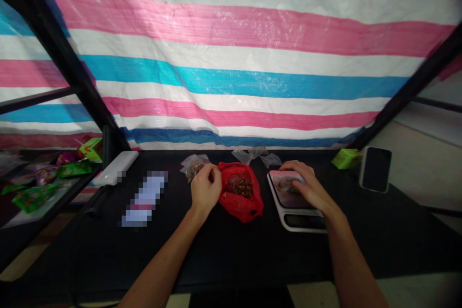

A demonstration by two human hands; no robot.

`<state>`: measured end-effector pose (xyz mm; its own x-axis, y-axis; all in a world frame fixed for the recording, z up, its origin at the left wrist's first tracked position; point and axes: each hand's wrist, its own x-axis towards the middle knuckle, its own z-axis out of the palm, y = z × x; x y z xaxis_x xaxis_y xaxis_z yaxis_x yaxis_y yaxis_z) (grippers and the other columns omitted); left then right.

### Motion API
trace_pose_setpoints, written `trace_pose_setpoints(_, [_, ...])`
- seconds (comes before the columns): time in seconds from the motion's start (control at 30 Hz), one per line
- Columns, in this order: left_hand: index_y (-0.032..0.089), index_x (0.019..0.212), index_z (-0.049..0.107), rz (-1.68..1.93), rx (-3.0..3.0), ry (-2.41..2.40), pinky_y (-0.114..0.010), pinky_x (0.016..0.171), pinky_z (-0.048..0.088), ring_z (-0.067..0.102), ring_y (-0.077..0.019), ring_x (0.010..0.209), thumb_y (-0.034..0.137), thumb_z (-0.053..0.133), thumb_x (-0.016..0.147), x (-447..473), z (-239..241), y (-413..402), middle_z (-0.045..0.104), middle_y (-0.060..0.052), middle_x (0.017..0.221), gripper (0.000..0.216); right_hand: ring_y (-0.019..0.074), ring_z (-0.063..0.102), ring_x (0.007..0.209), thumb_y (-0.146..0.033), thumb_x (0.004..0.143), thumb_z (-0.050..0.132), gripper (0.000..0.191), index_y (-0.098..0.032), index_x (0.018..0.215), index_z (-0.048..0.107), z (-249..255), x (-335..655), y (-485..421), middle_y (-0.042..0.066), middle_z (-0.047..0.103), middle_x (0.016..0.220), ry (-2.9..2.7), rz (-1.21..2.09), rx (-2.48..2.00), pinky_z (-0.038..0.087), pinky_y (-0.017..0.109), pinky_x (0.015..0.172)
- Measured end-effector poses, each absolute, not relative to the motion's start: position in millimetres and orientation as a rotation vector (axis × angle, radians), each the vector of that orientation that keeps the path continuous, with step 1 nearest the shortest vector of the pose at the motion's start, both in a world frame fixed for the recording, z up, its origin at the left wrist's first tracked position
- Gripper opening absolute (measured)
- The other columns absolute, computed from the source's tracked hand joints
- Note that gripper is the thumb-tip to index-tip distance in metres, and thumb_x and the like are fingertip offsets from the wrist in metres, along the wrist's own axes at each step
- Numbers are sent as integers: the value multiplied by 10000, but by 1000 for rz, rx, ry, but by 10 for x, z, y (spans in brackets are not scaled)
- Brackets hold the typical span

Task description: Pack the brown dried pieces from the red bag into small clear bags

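My left hand (206,186) is closed, its fingers curled at the left rim of a red plastic bag (252,204). What those fingers hold, if anything, is hidden. Inside the open red bag lie small dark brown, dried-looking pieces (241,187). A clear plastic bag (195,166) with similar brown contents sits just behind my left hand. My right hand (305,185) reaches over a white digital scale (288,225), thumb and fingers around a small clear plastic bag (284,183) with brownish contents on its platform. Part of that bag is covered by the hand.
Loose clear bags (249,155) lie behind the red bag. On the left are a white power strip (117,167) and a pixelated item (145,199); green packets (36,196) lie beyond. A green box (346,159) and an upright phone-like device (376,169) stand right. Dark frame bars (81,82) flank the striped sheet.
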<state>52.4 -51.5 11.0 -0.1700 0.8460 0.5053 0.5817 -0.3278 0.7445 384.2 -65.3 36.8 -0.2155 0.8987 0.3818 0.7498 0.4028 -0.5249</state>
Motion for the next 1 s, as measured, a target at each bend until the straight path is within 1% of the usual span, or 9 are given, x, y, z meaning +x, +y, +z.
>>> trace_pose_setpoints(0.13, [214,765,637,1489,1833,1668,-249,674,413,632,-154,705,238,487,937,513,117,-502,676,6,743,230,314,565,1211,-159,646,475,476,-269,1063,677,391,3789,-668,53,693,1189,-2013,301,-1383,312,503,1081])
trace_pose_setpoints(0.3, [220,784,649,1453,1809,1781,-255,657,402,644,-164,705,252,494,942,498,118,-485,696,-2,758,223,323,546,1253,-159,594,494,550,-265,1102,678,325,3832,-658,58,690,1219,-2036,370,-1427,291,508,1097])
trace_pose_setpoints(0.47, [229,792,659,1449,1828,1833,-256,668,399,649,-168,722,247,499,938,502,122,-490,702,2,765,217,326,532,1263,-177,625,501,536,-267,1126,668,321,3879,-684,62,680,1236,-2016,349,-1443,272,512,1108])
trace_pose_setpoints(0.63, [224,801,662,1431,1839,1841,-257,670,396,649,-160,714,249,517,936,524,118,-499,706,5,768,200,315,520,1283,-156,615,501,569,-271,1147,667,311,3880,-690,51,671,1263,-2019,373,-1463,267,503,1124])
trace_pose_setpoints(0.77, [219,798,657,1415,1888,1857,-255,676,396,645,-154,712,243,514,939,533,116,-503,703,4,769,202,327,513,1300,-163,616,508,577,-259,1161,669,302,3879,-688,62,670,1278,-2012,426,-1468,262,525,1131])
trace_pose_setpoints(0.9, [214,790,656,1445,1956,1881,-261,671,391,633,-164,708,236,514,937,526,116,-509,689,-4,748,206,320,470,1352,-158,632,502,620,-266,1226,641,332,3879,-714,62,645,1338,-2013,410,-1487,231,538,1153])
trace_pose_setpoints(1.0, [211,792,659,1480,1984,1924,-276,683,395,623,-179,722,231,519,930,504,117,-506,685,-16,756,198,327,467,1350,-172,644,514,638,-278,1263,627,364,3871,-738,64,631,1361,-2032,406,-1498,250,546,1149])
